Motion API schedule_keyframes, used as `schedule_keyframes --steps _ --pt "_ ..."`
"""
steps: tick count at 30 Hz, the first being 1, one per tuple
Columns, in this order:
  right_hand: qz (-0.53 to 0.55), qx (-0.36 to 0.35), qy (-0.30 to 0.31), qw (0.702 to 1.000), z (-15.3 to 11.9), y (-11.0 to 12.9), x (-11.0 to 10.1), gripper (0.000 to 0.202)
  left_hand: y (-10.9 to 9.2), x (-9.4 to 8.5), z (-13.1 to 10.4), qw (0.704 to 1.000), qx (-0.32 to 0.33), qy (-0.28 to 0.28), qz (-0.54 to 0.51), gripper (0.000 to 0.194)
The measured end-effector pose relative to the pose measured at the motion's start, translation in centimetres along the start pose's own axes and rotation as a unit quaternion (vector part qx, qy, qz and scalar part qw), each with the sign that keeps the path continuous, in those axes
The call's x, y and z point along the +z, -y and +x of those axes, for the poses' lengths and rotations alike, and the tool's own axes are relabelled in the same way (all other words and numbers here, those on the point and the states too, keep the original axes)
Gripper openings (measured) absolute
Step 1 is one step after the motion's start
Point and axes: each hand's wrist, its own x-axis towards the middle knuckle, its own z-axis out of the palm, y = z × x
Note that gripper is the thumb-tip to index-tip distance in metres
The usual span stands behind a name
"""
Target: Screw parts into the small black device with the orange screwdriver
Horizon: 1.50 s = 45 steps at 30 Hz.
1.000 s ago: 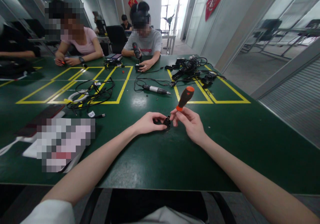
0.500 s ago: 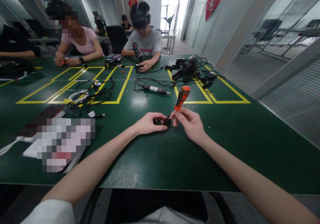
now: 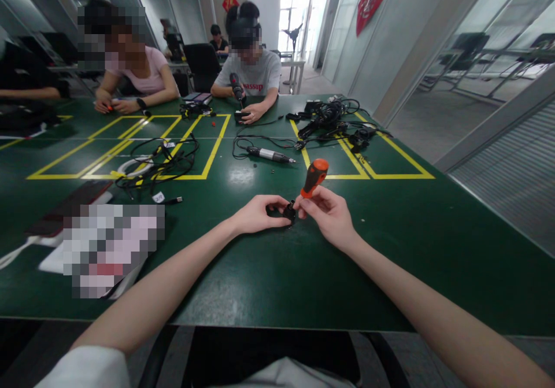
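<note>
A small black part (image 3: 289, 211) stands on the green table, pinched between the thumb and fingers of my left hand (image 3: 260, 213). I cannot make out exactly what the part is. In my right hand (image 3: 326, 211) is a screwdriver (image 3: 315, 177) with an orange and black handle, tilted with its handle end up and to the right. My right fingers close round its lower end, right beside the black part. The tip of the screwdriver is hidden by my fingers, so whether it touches the part cannot be seen.
Beyond my hands lies a silver and black pen-shaped electric tool (image 3: 271, 155) with a cord. Tangled black cables (image 3: 329, 119) sit at the back right, looped cables (image 3: 173, 162) at the left. A phone (image 3: 69, 206) lies left; co-workers sit across the table (image 3: 390, 284).
The screwdriver's handle has come down a little, closer to my right fingers. My left hand and the black part stay where they were.
</note>
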Motion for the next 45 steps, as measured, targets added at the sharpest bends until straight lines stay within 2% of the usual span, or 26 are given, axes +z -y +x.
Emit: schedule_keyframes --steps 13,19,24,30,33,37,45 --pt "0.012 -0.006 0.013 1.000 0.2 -0.3 0.0 0.043 0.0 0.1 0.0 1.000 0.003 -0.003 0.012 0.036" --pt "0.037 -0.018 -0.011 0.999 0.2 -0.8 0.2 0.042 0.1 0.0 0.0 1.000 0.004 -0.004 0.016 0.037" --pt "-0.030 -0.037 -0.044 0.998 0.2 -0.3 0.0 0.039 0.2 0.0 0.1 1.000 0.003 -0.002 0.014 0.038" --pt "-0.086 -0.064 -0.046 0.993 0.4 -0.3 -0.7 0.023 0.4 0.2 0.2 1.000 0.004 0.000 0.004 0.038" --pt "-0.108 -0.095 -0.059 0.988 0.6 -0.2 -1.0 0.041 0.5 0.4 0.3 1.000 0.008 -0.005 -0.002 0.037" --pt "-0.158 -0.119 -0.026 0.980 0.7 0.6 -1.3 0.063 0.7 0.5 0.3 1.000 0.008 -0.007 -0.012 0.037" --pt "-0.168 -0.096 -0.016 0.981 0.7 1.6 -1.0 0.082 0.5 0.6 0.3 1.000 0.004 -0.007 -0.014 0.035"
